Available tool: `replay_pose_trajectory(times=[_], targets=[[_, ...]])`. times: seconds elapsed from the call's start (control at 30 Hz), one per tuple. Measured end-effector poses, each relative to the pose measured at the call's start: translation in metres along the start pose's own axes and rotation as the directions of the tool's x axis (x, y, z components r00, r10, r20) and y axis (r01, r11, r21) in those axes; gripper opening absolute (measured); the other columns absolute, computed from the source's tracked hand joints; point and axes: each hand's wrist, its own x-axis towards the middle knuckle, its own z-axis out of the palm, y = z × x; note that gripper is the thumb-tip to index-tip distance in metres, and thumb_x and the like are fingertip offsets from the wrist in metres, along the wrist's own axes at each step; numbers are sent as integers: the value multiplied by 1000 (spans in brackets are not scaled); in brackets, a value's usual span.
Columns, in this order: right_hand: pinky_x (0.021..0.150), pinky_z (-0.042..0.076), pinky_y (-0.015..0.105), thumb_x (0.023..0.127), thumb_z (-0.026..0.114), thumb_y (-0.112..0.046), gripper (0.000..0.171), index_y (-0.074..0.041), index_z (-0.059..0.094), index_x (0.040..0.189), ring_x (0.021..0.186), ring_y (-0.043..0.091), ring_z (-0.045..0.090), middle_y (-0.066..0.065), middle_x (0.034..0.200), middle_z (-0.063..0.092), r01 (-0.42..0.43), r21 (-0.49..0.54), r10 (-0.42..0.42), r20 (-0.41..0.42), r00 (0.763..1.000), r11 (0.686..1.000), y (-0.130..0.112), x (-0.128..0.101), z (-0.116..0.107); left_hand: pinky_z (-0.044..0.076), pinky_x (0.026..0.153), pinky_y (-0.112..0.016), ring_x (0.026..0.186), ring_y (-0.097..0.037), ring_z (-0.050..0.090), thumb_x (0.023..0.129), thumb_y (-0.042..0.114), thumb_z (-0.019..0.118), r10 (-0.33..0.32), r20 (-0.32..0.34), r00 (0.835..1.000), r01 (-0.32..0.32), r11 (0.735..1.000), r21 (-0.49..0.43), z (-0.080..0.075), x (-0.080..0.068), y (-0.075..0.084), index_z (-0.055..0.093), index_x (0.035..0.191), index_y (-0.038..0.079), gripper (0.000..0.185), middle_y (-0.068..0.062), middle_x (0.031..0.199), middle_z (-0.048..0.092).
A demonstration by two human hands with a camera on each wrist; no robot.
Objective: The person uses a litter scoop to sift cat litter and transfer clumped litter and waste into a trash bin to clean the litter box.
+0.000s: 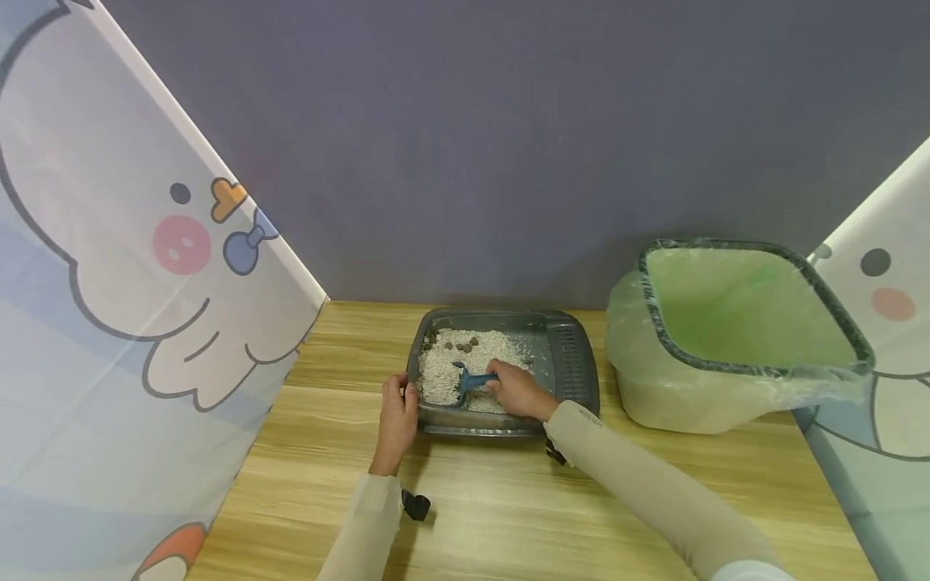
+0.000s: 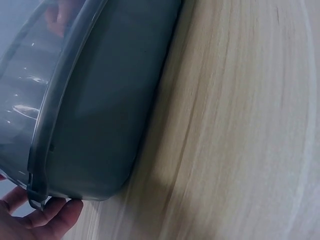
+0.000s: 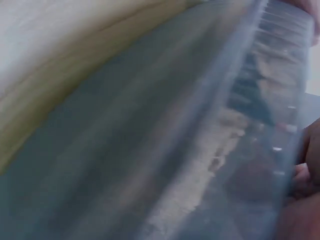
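Observation:
A dark grey litter box [image 1: 574,375] rests on the wooden table, with pale litter [image 1: 439,371] spread over its left and middle part. Several brown clumps [image 1: 465,347] lie toward the back of the litter. My right hand [image 1: 521,391] grips the handle of a blue litter scoop [image 1: 475,382], whose head is down at the litter near the front wall. At the box's left end, my left hand [image 1: 397,415] holds the rim; the left wrist view shows its fingers [image 2: 67,215] curled beneath the rim's corner. The right wrist view is blurred, with the box wall [image 3: 125,115] filling most of it.
Right of the litter box stands a large bin [image 1: 734,395] with a dark rim and a pale green plastic liner [image 1: 748,307]. A grey panel [image 1: 472,161] rises behind the wooden table [image 1: 479,508]. Cartoon-printed sheets [image 1: 87,452] flank both sides.

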Motion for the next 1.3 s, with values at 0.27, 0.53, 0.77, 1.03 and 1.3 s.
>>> replay_pose_trajectory(times=[0.27,0.53,0.77,1.03,1.3], targets=[[48,31,31,97,54,-14,20,-3,60,113,48,14,37,8,76,60,-187,34,189,-61,980,982,-13,-4,-28,43,77,-46,90,-30,50,103,23,38,14,-12,1000,-14,1000,1,0,3,-4,48,120,1,30,-19,114,45],[45,37,32,99,51,-19,36,-3,54,131,36,14,33,8,51,52,-297,1,294,-152,944,955,-11,-11,-62,43,83,-48,97,-31,49,103,22,38,4,10,1000,-3,1000,-15,-3,6,-2,47,121,1,29,-18,116,44],[57,42,35,99,49,-17,38,4,52,130,35,12,32,5,47,50,-287,-36,276,-176,945,957,5,9,-65,43,83,-48,96,-32,49,103,18,40,8,11,1000,-8,1000,-24,-3,6,0,47,120,-1,26,-19,116,43],[62,44,37,99,51,-17,36,3,54,129,46,14,48,14,84,69,-322,-129,312,-89,946,938,10,41,-65,43,81,-47,93,-31,50,103,20,38,-13,8,1000,13,1000,-28,-2,5,-2,46,122,-1,29,-18,117,43],[72,46,39,99,50,-16,33,-1,50,129,83,23,61,13,111,62,-218,-158,217,-23,976,963,14,62,-46,44,80,-46,93,-30,50,103,22,37,6,14,1000,-6,1000,-14,3,3,-3,46,122,-2,32,-19,116,43]])
